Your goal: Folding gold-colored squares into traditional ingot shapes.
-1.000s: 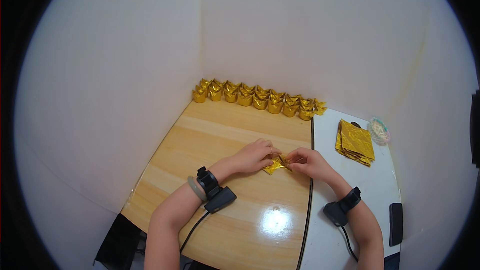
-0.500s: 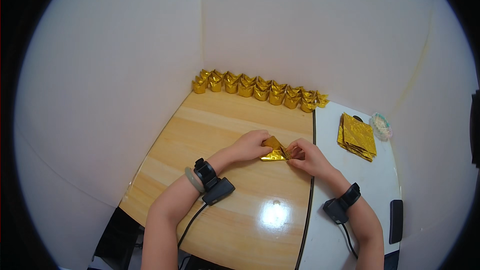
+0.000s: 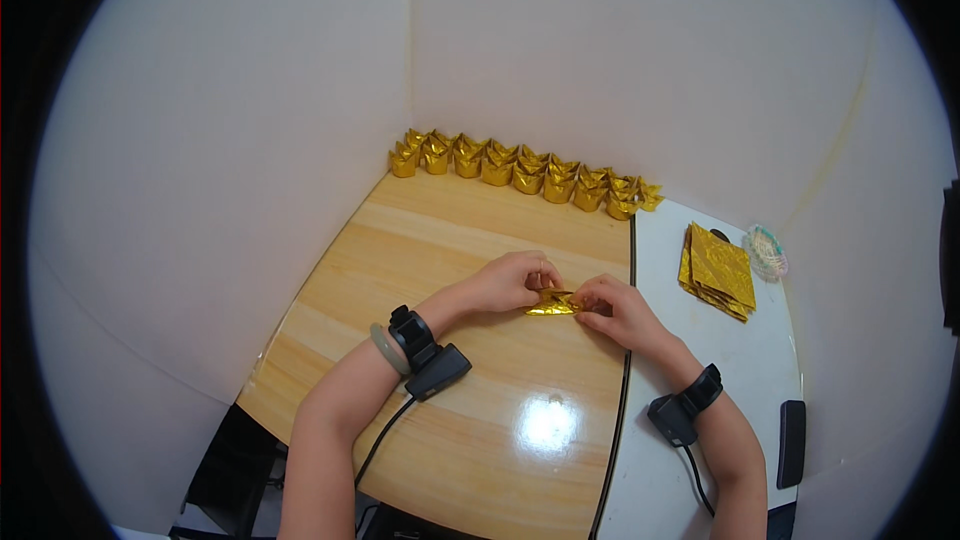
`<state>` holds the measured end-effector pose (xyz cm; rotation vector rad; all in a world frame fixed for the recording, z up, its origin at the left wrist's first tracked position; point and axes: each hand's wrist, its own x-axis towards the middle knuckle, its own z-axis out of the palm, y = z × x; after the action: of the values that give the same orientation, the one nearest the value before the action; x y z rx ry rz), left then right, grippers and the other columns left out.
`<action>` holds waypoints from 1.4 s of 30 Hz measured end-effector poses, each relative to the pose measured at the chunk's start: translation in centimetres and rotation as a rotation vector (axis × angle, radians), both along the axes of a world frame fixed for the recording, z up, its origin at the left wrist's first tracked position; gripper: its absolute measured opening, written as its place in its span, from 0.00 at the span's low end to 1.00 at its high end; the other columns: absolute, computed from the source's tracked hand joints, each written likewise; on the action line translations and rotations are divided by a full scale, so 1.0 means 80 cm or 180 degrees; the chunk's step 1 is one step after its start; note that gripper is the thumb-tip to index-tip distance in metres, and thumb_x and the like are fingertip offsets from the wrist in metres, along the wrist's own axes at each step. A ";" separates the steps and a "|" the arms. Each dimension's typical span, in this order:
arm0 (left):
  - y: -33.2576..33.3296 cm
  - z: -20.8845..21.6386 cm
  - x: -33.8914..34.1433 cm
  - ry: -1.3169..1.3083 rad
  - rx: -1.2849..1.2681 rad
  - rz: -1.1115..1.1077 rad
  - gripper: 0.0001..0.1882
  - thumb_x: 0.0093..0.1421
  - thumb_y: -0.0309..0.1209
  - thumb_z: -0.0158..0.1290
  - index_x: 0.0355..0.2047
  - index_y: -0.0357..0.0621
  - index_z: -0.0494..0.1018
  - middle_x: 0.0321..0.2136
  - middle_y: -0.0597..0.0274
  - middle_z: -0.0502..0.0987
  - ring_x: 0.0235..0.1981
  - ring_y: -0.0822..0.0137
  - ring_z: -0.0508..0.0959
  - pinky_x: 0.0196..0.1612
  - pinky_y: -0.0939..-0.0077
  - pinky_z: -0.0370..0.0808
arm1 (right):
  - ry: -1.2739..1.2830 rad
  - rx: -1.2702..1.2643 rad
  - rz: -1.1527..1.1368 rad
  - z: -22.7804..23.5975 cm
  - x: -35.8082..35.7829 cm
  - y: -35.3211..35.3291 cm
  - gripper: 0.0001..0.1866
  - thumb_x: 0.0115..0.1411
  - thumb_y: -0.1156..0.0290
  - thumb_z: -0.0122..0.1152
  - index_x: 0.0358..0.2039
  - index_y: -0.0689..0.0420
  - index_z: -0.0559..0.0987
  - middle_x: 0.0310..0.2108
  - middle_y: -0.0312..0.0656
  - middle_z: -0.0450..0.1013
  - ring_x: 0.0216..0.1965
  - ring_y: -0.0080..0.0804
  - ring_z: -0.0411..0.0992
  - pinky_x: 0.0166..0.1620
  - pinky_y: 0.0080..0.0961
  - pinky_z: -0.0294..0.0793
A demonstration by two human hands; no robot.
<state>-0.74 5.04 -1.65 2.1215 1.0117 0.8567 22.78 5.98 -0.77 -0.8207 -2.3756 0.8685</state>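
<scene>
A piece of gold foil paper (image 3: 550, 309), folded into a low narrow strip, lies on the wooden tabletop between my two hands. My left hand (image 3: 518, 280) is closed at its upper left part, the fingers bent down onto the top fold. At the right end, my right hand (image 3: 612, 310) pinches the paper between thumb and fingers. The fingertips cover parts of both ends. Each wrist carries a black strap with a small cabled box, and a pale bangle (image 3: 389, 349) sits on my left wrist.
Folded gold paper shapes (image 3: 529, 176) stand in rows along the back edge. On the white surface (image 3: 660, 390) to the right lies a stack of flat gold paper squares (image 3: 718, 270), beside a coiled pale band (image 3: 766, 252). A black bar-shaped object (image 3: 792, 443) lies at the right edge. Pale walls surround the table.
The pointed upper flap of the gold paper has come down, leaving a lower strip. My left hand's fingers have curled over the top, while my right hand keeps its pinch.
</scene>
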 end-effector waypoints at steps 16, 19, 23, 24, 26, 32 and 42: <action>-0.009 0.006 0.004 0.0702 0.0585 -0.0026 0.08 0.51 0.33 0.56 0.30 0.44 0.75 0.32 0.62 0.70 0.39 0.62 0.70 0.42 0.72 0.68 | -0.0221 0.0980 -0.0283 -0.012 0.005 0.011 0.13 0.49 0.67 0.64 0.34 0.57 0.74 0.36 0.43 0.68 0.41 0.41 0.64 0.46 0.30 0.63; -0.014 0.004 0.013 0.0798 0.0715 0.0105 0.08 0.50 0.32 0.58 0.29 0.44 0.74 0.31 0.62 0.70 0.38 0.61 0.71 0.41 0.72 0.69 | -0.0214 0.0728 -0.0201 -0.015 0.001 0.010 0.12 0.49 0.69 0.64 0.33 0.56 0.73 0.36 0.42 0.67 0.41 0.39 0.64 0.47 0.30 0.62; -0.016 0.008 0.024 0.0622 0.0341 0.0329 0.12 0.47 0.33 0.59 0.32 0.45 0.75 0.30 0.60 0.73 0.37 0.59 0.72 0.41 0.68 0.70 | -0.0165 0.0596 -0.0189 -0.013 -0.001 0.007 0.13 0.49 0.72 0.65 0.34 0.57 0.71 0.34 0.41 0.68 0.38 0.32 0.67 0.43 0.27 0.67; -0.014 0.006 0.024 0.0622 0.0343 0.0323 0.12 0.47 0.33 0.59 0.32 0.45 0.75 0.30 0.60 0.73 0.37 0.59 0.72 0.41 0.68 0.70 | -0.0165 0.0597 -0.0196 -0.012 -0.002 0.005 0.13 0.49 0.72 0.65 0.34 0.57 0.71 0.34 0.41 0.68 0.38 0.32 0.67 0.43 0.27 0.67; -0.013 0.002 0.021 0.0669 0.0355 0.0185 0.13 0.46 0.33 0.60 0.33 0.43 0.75 0.31 0.58 0.74 0.37 0.58 0.73 0.40 0.68 0.70 | 0.0137 -0.0817 -0.0221 -0.009 -0.007 -0.001 0.14 0.50 0.76 0.63 0.37 0.58 0.70 0.34 0.39 0.68 0.35 0.23 0.68 0.38 0.21 0.70; -0.013 0.008 0.023 0.0515 -0.0044 0.0155 0.12 0.49 0.30 0.59 0.34 0.41 0.74 0.28 0.62 0.73 0.29 0.67 0.73 0.33 0.75 0.70 | 0.0820 -0.0561 -0.0212 -0.009 -0.009 -0.002 0.19 0.51 0.77 0.62 0.44 0.61 0.68 0.34 0.36 0.68 0.34 0.20 0.68 0.37 0.17 0.71; -0.007 0.010 0.030 -0.1805 -0.0895 0.0028 0.08 0.52 0.23 0.57 0.32 0.43 0.71 0.30 0.70 0.74 0.31 0.79 0.72 0.35 0.84 0.69 | 0.1314 -0.1155 -0.0155 -0.004 -0.012 -0.009 0.22 0.53 0.76 0.61 0.47 0.60 0.66 0.41 0.39 0.69 0.42 0.24 0.70 0.44 0.18 0.70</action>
<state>1.67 4.44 -0.86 1.5115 0.7820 1.1569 21.84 5.29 -1.07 -0.7407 -1.8606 1.3296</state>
